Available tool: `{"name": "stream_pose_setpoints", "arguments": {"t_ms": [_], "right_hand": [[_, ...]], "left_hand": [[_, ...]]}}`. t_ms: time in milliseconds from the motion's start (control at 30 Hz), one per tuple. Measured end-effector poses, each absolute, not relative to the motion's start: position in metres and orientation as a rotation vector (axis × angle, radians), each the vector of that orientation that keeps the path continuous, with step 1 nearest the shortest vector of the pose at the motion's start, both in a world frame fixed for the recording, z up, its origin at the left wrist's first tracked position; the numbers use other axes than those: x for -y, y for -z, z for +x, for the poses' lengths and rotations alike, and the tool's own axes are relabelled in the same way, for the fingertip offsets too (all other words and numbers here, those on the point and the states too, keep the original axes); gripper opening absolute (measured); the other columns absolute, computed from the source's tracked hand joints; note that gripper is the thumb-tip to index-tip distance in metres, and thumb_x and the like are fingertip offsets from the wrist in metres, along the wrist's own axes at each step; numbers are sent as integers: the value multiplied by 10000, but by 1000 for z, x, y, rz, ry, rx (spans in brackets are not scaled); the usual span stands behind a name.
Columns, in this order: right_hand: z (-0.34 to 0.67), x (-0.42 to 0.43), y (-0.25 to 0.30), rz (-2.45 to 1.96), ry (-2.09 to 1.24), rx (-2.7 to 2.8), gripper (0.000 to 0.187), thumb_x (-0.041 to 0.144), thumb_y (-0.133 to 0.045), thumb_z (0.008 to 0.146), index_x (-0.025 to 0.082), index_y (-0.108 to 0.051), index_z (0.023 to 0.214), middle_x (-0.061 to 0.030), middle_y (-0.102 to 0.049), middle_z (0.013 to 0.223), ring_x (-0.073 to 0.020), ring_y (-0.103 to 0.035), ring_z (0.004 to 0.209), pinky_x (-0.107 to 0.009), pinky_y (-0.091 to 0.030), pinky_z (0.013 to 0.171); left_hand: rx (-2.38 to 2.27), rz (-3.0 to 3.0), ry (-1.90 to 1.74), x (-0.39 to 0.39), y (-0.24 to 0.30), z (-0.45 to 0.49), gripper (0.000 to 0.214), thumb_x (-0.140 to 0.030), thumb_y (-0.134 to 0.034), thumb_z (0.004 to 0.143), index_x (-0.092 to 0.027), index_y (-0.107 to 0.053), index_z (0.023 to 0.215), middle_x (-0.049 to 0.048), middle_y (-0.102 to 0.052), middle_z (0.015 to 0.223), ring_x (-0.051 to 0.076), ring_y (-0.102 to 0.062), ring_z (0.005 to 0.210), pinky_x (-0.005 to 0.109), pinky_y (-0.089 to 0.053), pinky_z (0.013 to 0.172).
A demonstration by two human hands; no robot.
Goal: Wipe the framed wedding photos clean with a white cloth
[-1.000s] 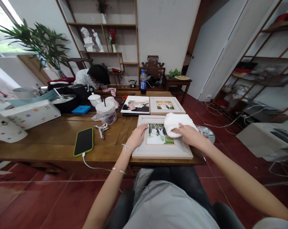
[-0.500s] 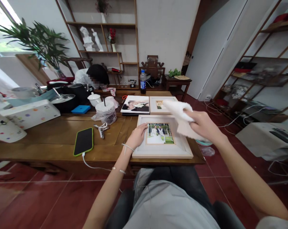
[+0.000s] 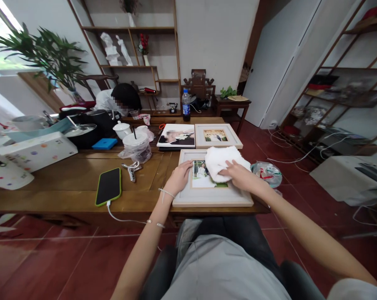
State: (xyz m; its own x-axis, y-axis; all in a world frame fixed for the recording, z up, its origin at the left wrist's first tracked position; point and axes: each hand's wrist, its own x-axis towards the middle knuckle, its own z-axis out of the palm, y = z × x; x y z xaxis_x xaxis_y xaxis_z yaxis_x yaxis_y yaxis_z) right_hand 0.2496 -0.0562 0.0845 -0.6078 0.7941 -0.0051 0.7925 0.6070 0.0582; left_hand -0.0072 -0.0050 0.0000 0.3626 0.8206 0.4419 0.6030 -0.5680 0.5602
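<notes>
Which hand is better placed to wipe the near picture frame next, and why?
Probably the right hand: it holds the white cloth over the near frame. The left hand, without a cloth, rests on its left side.

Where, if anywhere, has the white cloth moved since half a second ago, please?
Yes: the white cloth has moved left relative to the near frame, over its photo.
</notes>
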Motion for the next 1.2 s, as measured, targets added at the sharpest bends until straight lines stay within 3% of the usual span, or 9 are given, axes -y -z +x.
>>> {"name": "stream_pose_setpoints", "arguments": {"t_ms": [200, 433, 600, 767, 967, 1100, 1200], "right_hand": [[243, 132, -115, 1274, 210, -2744, 619, -41, -382, 684, 228, -607, 1194, -120, -661, 1066, -246, -604, 968, -334, -414, 824], [244, 135, -101, 1349, 218, -2733, 710, -34, -384, 665, 241, -508, 1307, -142, -540, 1298, -258, -542, 1139, -361, -404, 902], [244, 68, -80, 1396, -56, -2797, 733, -49, -398, 659, 208, -471, 1343, -132, -422, 1426, -282, -358, 1320, -454, -288, 1051], [247, 2, -74, 1555, -502, -2810, 706, -54, -382, 690, 201, -470, 1343, -79, -406, 1449, -320, -272, 1351, -525, -207, 1074], [238, 6, -77, 1508, -387, -2742, 665, -45, -389, 696, 187, -524, 1305, -123, -504, 1362, -342, -401, 1239, -516, -279, 1000], [237, 56, -92, 1331, -103, -2753, 658, -50, -384, 689, 210, -565, 1266, -127, -612, 1216, -303, -502, 1143, -424, -350, 933], [238, 103, -110, 1271, 145, -2723, 628, -19, -392, 719, 216, -551, 1280, -127, -674, 1029, -249, -617, 937, -322, -410, 799]], "left_hand": [[-1266, 2326, -1020, 8, -4, -6, 321, -150, -391, 908, -144, -619, 1133, 116, -571, 1293, 216, -500, 1239, 419, -382, 1079], [-1260, 2324, -1025, 6, -2, -6, 327, -141, -394, 900, -142, -615, 1141, 117, -564, 1302, 215, -496, 1244, 414, -380, 1081], [-1242, 2340, -1026, 5, -2, -6, 318, -143, -397, 899, -146, -619, 1127, 117, -574, 1291, 209, -513, 1229, 405, -385, 1080], [-1235, 2356, -1037, 6, -4, -6, 312, -143, -399, 900, -141, -624, 1117, 122, -577, 1287, 209, -520, 1223, 408, -390, 1077], [-1248, 2321, -1076, 5, -2, -5, 302, -137, -410, 892, -138, -635, 1094, 119, -597, 1261, 211, -540, 1200, 407, -403, 1070], [-1259, 2304, -1082, 6, -2, -5, 305, -144, -410, 896, -165, -628, 1109, 99, -596, 1265, 206, -528, 1213, 412, -401, 1070], [-1274, 2297, -1048, 8, -2, -5, 317, -143, -398, 902, -168, -622, 1124, 97, -581, 1285, 210, -508, 1233, 419, -390, 1075]]}}
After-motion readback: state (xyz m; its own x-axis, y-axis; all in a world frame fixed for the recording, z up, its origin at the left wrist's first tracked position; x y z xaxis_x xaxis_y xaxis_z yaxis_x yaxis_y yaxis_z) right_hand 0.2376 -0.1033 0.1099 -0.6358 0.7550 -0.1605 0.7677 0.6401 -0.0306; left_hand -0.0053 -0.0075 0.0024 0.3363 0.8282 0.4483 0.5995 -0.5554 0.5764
